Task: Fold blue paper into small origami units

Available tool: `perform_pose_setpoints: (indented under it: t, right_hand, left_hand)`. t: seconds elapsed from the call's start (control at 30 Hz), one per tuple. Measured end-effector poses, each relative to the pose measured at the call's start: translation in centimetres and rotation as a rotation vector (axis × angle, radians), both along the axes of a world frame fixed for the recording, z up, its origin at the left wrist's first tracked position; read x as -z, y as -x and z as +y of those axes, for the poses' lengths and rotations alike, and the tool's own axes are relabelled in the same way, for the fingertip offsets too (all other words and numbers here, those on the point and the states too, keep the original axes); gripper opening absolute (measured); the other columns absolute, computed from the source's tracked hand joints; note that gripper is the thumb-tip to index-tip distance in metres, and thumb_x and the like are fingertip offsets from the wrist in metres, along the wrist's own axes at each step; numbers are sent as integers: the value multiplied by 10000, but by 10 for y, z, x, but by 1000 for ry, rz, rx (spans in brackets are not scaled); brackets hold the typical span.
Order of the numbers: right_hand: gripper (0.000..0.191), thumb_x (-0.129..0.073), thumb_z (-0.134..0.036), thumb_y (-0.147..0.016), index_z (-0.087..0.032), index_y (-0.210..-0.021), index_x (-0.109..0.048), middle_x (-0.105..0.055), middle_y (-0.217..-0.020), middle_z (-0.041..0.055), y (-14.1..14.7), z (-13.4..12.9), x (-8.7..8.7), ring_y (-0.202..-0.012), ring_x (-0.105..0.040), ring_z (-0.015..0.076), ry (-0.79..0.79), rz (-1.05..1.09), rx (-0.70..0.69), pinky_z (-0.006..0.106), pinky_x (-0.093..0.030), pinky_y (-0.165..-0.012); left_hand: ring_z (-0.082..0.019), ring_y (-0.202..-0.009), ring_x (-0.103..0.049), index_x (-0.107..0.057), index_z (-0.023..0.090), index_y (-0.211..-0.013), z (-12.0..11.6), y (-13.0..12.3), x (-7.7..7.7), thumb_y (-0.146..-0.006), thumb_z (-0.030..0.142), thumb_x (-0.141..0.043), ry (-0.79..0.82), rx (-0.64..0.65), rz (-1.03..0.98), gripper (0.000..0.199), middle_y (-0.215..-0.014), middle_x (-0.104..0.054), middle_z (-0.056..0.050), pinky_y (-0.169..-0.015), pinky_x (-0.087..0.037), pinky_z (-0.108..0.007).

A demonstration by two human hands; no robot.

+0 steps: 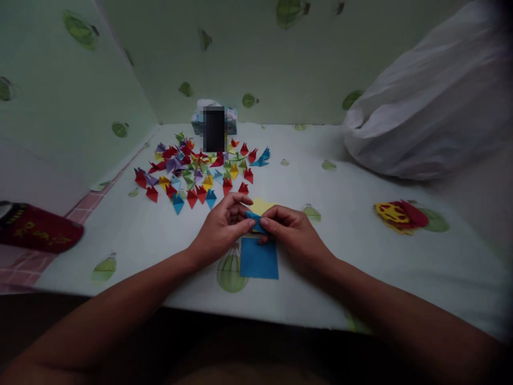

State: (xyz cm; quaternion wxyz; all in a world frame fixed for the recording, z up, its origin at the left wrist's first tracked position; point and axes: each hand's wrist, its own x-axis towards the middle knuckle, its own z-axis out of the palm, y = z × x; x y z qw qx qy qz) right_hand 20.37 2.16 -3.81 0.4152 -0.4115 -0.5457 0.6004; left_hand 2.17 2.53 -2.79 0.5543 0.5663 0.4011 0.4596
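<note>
A small folded piece of blue paper [255, 220] is pinched between my two hands above the table. My left hand [222, 222] grips its left side with thumb and fingers, and my right hand [294, 230] closes on its right side. Just below them a flat blue paper square [259, 262] lies on the table. Behind the fingers shows a yellow sheet [262, 205], partly hidden by my hands. Many folded paper birds in red, blue, yellow, green and purple [192, 198] are spread over the table to the upper left of my hands.
A tissue box [231, 122] stands at the back, with a dark, blurred-out object [214, 130] before it. A white plastic bag [409, 112] fills the right rear. Red and yellow cut-outs [395, 215] lie at right, a red can [40, 227] at far left.
</note>
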Motion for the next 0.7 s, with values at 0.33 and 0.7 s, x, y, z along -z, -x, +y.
perform_pose_setpoints:
  t: [0.33,0.7]
  right_hand:
    - [232,-737,-405,-825,-189,-774,-671,-689,-711,-5,2,-2,-1,-619,-633,121,-45,28,51,270,-503,-648]
    - [187,-670,-362,-872,-196,-789,-644,-671,-703,-7,3,-4,-2,-631,-635,132,-108,-8,28,278,-526,-640]
  left_hand:
    - [-94,-678,-658,-678,148,-868,-2,-2,0,-742,237,-793,222,7,-124,193,-753,-695,13,-673,-541,-216]
    - [-115,-653,-658,-659,163,-801,-5,-3,-3,-769,247,-763,125,-53,-27,137,-733,-680,6,-647,-566,-246]
